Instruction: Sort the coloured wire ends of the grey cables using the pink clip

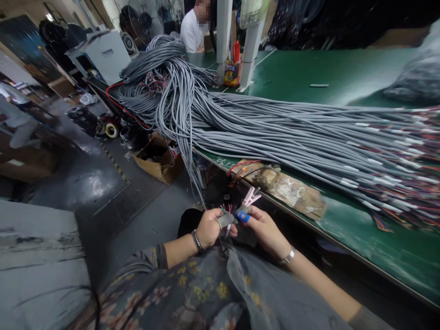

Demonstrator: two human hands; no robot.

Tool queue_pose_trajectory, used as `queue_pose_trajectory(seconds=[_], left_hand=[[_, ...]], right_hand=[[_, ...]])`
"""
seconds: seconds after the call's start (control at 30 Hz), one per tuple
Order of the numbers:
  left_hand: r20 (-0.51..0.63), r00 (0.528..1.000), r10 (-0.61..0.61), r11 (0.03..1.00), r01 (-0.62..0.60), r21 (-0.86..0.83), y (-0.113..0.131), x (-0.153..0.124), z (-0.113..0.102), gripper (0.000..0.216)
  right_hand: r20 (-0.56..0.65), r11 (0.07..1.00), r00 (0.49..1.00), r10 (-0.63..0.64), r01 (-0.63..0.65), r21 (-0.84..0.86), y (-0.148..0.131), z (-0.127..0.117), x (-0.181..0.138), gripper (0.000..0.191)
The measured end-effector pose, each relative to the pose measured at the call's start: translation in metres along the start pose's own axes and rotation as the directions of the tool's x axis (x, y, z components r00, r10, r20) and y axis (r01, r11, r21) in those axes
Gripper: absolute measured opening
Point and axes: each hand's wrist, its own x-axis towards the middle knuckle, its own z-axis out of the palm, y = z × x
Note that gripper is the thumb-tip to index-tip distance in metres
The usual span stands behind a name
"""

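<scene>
My left hand (209, 228) is closed round the end of a grey cable (228, 230), with a grey wrap on its thumb. Thin coloured wires (225, 209) fan out from the cable end above that thumb. Close beside it, my right hand (266, 230) has thumb and forefinger pinched together at the wires. Blue tape (243, 217) covers a fingertip of this hand. What the pinch holds is too small to make out. A pink clip (251, 196) shows just beyond the right fingers; whether they touch it I cannot tell.
A long bundle of grey cables (261, 119) lies along the green table (381, 256), wire ends to the right. A worn board (292, 192) sits at its near edge. An open carton (160, 160) stands on the floor. A person (192, 30) is at the far side.
</scene>
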Motion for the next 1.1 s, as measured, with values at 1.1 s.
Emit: queue_pose_trajectory(seconds=[1.1], left_hand=[[0.043, 0.999, 0.001, 0.996, -0.005, 0.090, 0.009, -0.002, 0.000, 0.045]], right_hand=[[0.088, 0.978, 0.989, 0.119, -0.132, 0.160, 0.002, -0.008, 0.005, 0.044]])
